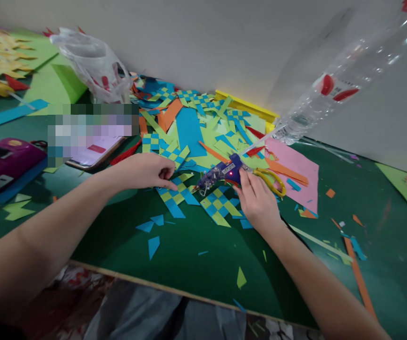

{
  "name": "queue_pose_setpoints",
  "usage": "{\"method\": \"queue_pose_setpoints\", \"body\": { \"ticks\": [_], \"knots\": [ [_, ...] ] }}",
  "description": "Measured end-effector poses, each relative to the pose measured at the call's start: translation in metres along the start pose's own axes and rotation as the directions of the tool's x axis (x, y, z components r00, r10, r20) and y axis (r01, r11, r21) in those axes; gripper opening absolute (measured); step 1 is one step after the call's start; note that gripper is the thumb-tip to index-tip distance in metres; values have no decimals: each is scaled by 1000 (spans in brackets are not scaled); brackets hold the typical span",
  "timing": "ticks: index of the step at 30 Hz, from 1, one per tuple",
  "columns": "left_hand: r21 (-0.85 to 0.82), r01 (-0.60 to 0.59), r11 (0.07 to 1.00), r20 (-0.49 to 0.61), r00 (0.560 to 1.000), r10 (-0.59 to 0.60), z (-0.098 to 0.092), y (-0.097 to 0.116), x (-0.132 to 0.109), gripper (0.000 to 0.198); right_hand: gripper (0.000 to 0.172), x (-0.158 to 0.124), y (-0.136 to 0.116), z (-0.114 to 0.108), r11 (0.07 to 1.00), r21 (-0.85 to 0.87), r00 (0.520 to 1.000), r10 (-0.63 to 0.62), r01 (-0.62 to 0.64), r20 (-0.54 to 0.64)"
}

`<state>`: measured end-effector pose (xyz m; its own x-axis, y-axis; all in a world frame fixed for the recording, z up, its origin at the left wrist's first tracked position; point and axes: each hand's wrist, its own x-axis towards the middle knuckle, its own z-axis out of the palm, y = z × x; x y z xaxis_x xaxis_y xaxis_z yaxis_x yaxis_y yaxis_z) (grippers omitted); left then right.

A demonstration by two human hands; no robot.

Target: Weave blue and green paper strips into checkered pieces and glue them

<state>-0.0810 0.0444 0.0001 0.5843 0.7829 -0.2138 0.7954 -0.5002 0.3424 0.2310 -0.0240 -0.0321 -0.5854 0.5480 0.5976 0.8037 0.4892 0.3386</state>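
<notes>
My right hand (pixel 260 200) is wrapped round a purple-blue hot glue gun (pixel 229 169) with a small red light and a glue stick out of its back. Its nozzle points left, at the edge of a blue-and-green woven paper piece (pixel 178 194). My left hand (pixel 150 171) has its fingers curled and its thumb on that piece's upper left edge; the exact grip is partly hidden. Just right of it, under the glue gun, lies a second woven paper piece (pixel 219 205). Yellow-handled scissors (pixel 272 182) rest beside my right hand.
Woven pieces and paper strips pile up behind, by a yellow tray (pixel 248 105). A clear plastic bottle (pixel 338 89) stands at right. Leftward are a phone (pixel 99 150), a plastic bag (pixel 92 66) and a purple device (pixel 10 163). Paper scraps (pixel 154 246) litter the green table (pixel 189 274).
</notes>
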Motion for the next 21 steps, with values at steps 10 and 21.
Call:
{"method": "queue_pose_setpoints", "body": {
  "ticks": [10, 21],
  "knots": [
    [10, 23, 1000, 4, 1000, -23, -1, 2, -1, 41, 51, 1, 0, -2, 999, 21, 999, -33, 33, -1],
    [-1, 20, 1000, -2, 1000, -20, 0, 0, -1, 41, 49, 3, 0, -3, 999, 9, 999, -36, 36, -26]
  ]
}}
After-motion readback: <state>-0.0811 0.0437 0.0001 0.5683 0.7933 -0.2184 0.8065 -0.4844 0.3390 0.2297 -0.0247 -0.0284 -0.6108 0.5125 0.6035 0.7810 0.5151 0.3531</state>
